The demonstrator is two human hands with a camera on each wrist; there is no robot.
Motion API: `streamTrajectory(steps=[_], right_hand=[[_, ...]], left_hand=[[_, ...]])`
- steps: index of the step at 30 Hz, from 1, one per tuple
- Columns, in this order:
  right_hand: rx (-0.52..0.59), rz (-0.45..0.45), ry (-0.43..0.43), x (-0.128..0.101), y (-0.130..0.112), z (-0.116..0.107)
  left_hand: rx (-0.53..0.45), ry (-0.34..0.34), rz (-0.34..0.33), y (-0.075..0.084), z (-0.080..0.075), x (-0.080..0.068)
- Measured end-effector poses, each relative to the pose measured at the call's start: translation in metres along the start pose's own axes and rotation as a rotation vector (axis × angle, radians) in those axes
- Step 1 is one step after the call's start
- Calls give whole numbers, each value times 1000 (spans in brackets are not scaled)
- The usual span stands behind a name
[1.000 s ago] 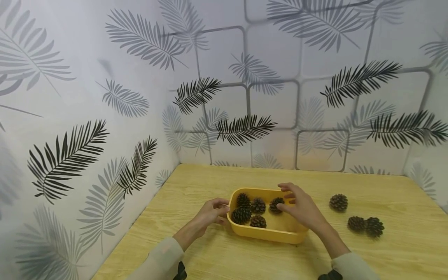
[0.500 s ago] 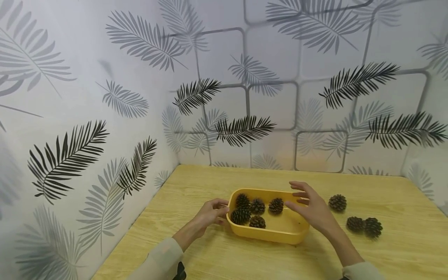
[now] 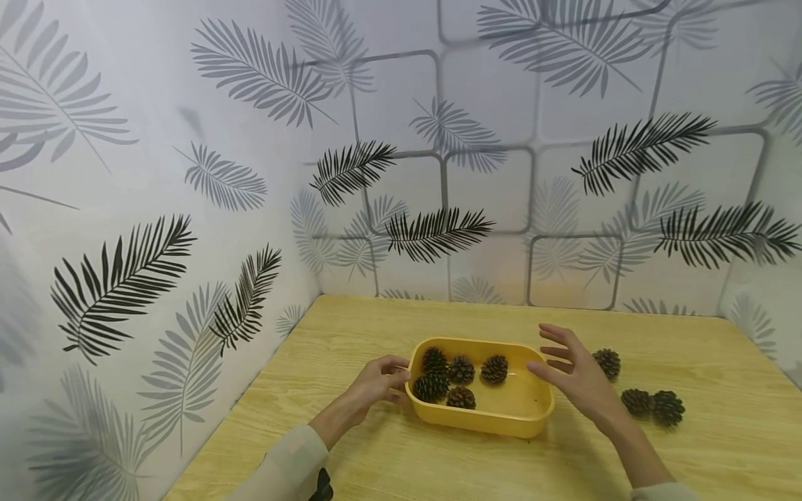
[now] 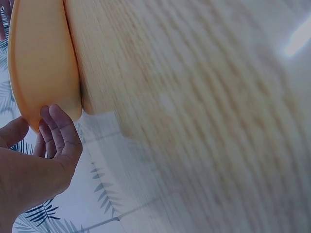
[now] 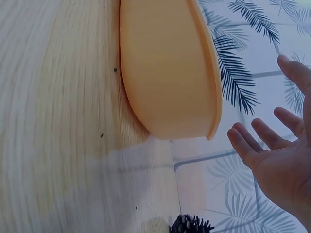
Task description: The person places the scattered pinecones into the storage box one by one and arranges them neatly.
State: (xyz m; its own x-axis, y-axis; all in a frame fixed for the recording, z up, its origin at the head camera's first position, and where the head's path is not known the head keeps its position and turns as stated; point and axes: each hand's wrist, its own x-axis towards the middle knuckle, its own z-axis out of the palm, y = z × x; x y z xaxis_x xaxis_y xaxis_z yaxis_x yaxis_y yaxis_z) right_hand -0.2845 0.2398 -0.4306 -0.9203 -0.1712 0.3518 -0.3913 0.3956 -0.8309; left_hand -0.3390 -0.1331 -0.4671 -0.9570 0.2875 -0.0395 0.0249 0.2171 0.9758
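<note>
Yellow tray (image 3: 482,419): one, set on the wood-grain table (image 3: 363,327), its long axis running left to right across the person's front, a hand at either end. Contents, by our count: five pine cones, namely a cluster of four (image 3: 461,398) towards the left end and a single cone (image 3: 494,369) near the middle. Left hand (image 3: 379,381): thumb at the rim, fingers bent against the outer wall, gripping the tray's left end as far as we can judge. Right hand (image 3: 581,383): thumb and fingers spread, nothing between them, raised beside the tray's right end and, by the right wrist view, apart from it. Outside the tray we list three more: a lone cone (image 3: 608,363), just past the right hand and partly hidden by it, and a pair of cones (image 3: 668,408) side by side, farther right; whether these touch we cannot tell. Governing relation: the lone cone lies to the right hand's right, on its outer side, while thumb and fingertips point towards the tray; a reach to it would, we judge, call for an outward swing. The right hand is plainly nearer to all three. The cones look rounded, and we make out no clear long axis.
</note>
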Motion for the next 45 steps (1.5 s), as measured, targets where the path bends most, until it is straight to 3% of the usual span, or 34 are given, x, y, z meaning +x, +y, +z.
streamTrajectory(steps=[15, 26, 45], right_hand=[[-80, 72, 35, -17, 18, -33], [-108, 175, 33, -35, 33, -62], [-202, 180, 82, -56, 50, -96]], left_hand=[[-6, -1, -5, 0, 0, 0], [-1, -13, 0, -2, 0, 0], [5, -12, -5, 0, -1, 1]])
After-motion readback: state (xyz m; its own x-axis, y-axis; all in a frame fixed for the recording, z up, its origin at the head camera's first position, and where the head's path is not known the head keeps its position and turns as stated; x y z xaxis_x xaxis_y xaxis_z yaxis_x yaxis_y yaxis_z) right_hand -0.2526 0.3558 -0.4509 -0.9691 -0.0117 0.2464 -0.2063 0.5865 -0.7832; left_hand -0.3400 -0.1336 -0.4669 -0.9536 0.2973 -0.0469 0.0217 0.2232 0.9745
